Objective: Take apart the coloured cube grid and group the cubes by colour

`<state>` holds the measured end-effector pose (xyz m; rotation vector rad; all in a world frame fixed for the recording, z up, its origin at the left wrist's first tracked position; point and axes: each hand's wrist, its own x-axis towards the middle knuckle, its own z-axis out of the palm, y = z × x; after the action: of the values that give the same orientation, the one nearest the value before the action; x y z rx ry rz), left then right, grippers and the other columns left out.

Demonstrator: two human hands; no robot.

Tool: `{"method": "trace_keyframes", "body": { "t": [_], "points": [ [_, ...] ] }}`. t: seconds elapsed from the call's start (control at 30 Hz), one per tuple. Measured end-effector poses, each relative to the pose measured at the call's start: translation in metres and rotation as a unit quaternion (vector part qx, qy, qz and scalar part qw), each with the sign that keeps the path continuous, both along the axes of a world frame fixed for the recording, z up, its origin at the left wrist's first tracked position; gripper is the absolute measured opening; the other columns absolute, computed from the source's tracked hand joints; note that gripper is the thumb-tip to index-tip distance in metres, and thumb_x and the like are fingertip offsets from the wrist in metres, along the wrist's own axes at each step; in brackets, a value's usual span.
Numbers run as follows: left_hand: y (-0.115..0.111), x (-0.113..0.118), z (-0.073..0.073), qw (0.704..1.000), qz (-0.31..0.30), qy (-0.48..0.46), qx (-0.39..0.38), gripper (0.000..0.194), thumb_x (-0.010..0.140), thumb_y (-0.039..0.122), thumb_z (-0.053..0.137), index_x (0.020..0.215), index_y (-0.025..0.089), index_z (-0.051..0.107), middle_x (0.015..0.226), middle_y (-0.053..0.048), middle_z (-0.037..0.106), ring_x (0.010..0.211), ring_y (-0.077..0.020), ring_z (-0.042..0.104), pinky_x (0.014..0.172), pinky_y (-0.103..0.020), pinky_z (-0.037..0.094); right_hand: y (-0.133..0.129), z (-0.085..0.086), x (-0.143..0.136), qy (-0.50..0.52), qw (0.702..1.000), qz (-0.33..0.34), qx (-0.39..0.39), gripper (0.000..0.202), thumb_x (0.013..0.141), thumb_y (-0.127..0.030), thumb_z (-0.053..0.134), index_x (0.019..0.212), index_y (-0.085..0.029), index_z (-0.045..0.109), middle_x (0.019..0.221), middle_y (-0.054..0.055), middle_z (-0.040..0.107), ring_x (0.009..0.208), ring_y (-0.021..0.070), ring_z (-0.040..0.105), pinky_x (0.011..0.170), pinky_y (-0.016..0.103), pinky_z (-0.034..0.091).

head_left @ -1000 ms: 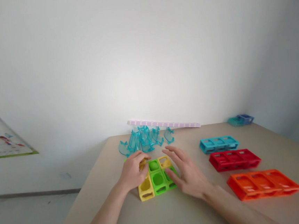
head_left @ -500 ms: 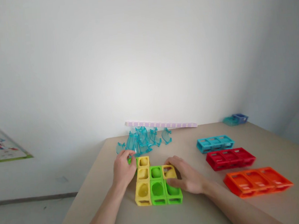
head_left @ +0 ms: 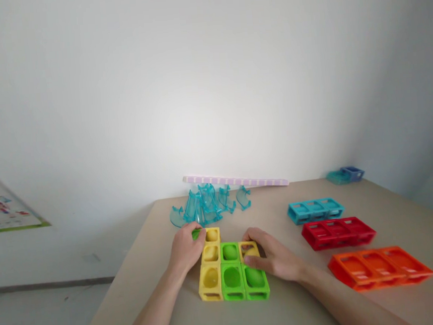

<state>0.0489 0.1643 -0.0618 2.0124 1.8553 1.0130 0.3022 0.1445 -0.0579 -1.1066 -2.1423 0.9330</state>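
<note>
The joined yellow and green blocks lie on the table, with bare surface before their near edge and more between them and the orange block. The left hand bends its fingers around a green block at the far left corner (partly hidden), while the right hand grasps the right side, thumb and fingers apart.

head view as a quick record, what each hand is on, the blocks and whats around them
left hand: fingers on a green block
right hand: fingers and thumb around the rightmost yellow block
yellow column: three blocks, left side of the cluster
front row, right of column: two green blocks
right side, far to near: teal frame, red frame, orange frame
back: clear teal pieces, purple strip
</note>
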Motion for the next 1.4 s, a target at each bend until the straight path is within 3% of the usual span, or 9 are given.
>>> {"method": "trace_keyframes", "body": {
  "t": [0.17, 0.33, 0.5, 0.73, 0.9, 1.03, 1.13, 1.27, 1.4],
  "points": [
    [0.000, 0.001, 0.000, 1.000, -0.012, -0.003, -0.004, 0.019, 0.085, 0.026, 0.051, 0.077, 0.019, 0.067, 0.085, -0.005, 0.070, 0.083, -0.0203, 0.063, 0.077, -0.030, 0.043, 0.000, -0.001, -0.002, 0.099, 0.994, 0.030, -0.028, 0.027, 0.078, -0.037, 0.065, 0.089, -0.020, 0.047, 0.087, 0.001, 0.050, 0.074, 0.0161, 0.049, 0.063, 0.027, 0.041],
    [0.000, 0.000, 0.000, 1.000, -0.015, -0.003, -0.007, 0.021, 0.085, 0.027, 0.051, 0.078, 0.019, 0.069, 0.085, -0.005, 0.070, 0.082, -0.0207, 0.062, 0.076, -0.030, 0.043, -0.003, 0.003, -0.006, 0.161, 0.983, 0.059, 0.067, 0.016, 0.080, -0.022, 0.063, 0.085, -0.020, 0.047, 0.106, 0.006, 0.048, 0.098, 0.0207, 0.052, 0.085, 0.034, 0.043],
    [0.000, 0.000, 0.000, 1.000, -0.026, 0.001, 0.001, 0.023, 0.085, 0.029, 0.053, 0.081, 0.019, 0.073, 0.084, -0.007, 0.069, 0.081, -0.0218, 0.062, 0.080, -0.034, 0.044, -0.009, 0.005, -0.005, 0.146, 0.974, 0.050, 0.164, 0.015, 0.083, -0.007, 0.052, 0.081, -0.021, 0.046, 0.109, 0.007, 0.047, 0.106, 0.0210, 0.051, 0.088, 0.034, 0.043],
    [-0.006, 0.011, 0.002, 0.997, -0.068, -0.012, 0.025, 0.024, 0.087, 0.033, 0.054, 0.085, 0.019, 0.074, 0.085, -0.008, 0.066, 0.090, -0.0250, 0.061, 0.088, -0.039, 0.044, -0.016, 0.006, -0.019, 0.140, 0.950, -0.006, 0.279, 0.012, 0.088, -0.013, 0.057, 0.094, -0.023, 0.053, 0.118, 0.009, 0.045, 0.110, 0.0216, 0.052, 0.091, 0.033, 0.046],
    [-0.021, 0.019, 0.013, 0.969, -0.200, -0.092, 0.113, 0.033, 0.091, 0.034, 0.047, 0.116, 0.020, 0.063, 0.111, -0.010, 0.062, 0.110, -0.0254, 0.054, 0.098, -0.039, 0.039, -0.014, 0.007, -0.032, 0.130, 0.949, -0.012, 0.288, 0.007, 0.089, -0.020, 0.060, 0.093, -0.023, 0.055, 0.119, 0.009, 0.047, 0.109, 0.0203, 0.055, 0.092, 0.032, 0.048],
    [-0.028, 0.021, 0.017, 0.951, -0.288, -0.083, 0.071, 0.042, 0.084, 0.035, 0.059, 0.124, 0.021, 0.056, 0.119, -0.009, 0.061, 0.112, -0.0259, 0.054, 0.099, -0.039, 0.039, -0.011, 0.007, -0.032, 0.134, 0.963, -0.002, 0.234, 0.017, 0.089, -0.024, 0.062, 0.105, -0.025, 0.055, 0.123, 0.008, 0.048, 0.115, 0.0205, 0.053, 0.098, 0.034, 0.046],
    [-0.027, 0.023, 0.014, 0.961, -0.257, -0.087, 0.050, 0.031, 0.080, 0.033, 0.064, 0.108, 0.020, 0.060, 0.105, -0.008, 0.065, 0.099, -0.0249, 0.059, 0.092, -0.038, 0.043, -0.007, 0.000, -0.030, 0.129, 0.979, -0.009, 0.159, 0.050, 0.084, -0.029, 0.067, 0.128, -0.025, 0.043, 0.132, 0.010, 0.046, 0.122, 0.0231, 0.050, 0.103, 0.039, 0.042],
    [-0.023, 0.025, 0.006, 0.957, -0.201, -0.208, 0.041, 0.024, 0.086, 0.038, 0.055, 0.102, 0.019, 0.054, 0.094, -0.005, 0.065, 0.086, -0.0210, 0.062, 0.078, -0.032, 0.048, -0.003, -0.012, -0.027, 0.068, 0.996, -0.013, 0.061, 0.093, 0.074, -0.041, 0.075, 0.146, -0.021, 0.020, 0.140, 0.015, 0.044, 0.130, 0.0299, 0.043, 0.108, 0.049, 0.034],
    [-0.017, 0.023, 0.001, 0.935, -0.066, -0.344, 0.051, 0.030, 0.093, 0.046, 0.039, 0.104, 0.020, 0.047, 0.086, -0.005, 0.066, 0.078, -0.0204, 0.064, 0.071, -0.031, 0.050, -0.001, -0.010, -0.027, 0.012, 1.000, -0.015, 0.009, 0.065, 0.077, -0.052, 0.068, 0.130, -0.018, 0.049, 0.124, 0.013, 0.058, 0.114, 0.0306, 0.054, 0.099, 0.048, 0.041]
  ]
}}
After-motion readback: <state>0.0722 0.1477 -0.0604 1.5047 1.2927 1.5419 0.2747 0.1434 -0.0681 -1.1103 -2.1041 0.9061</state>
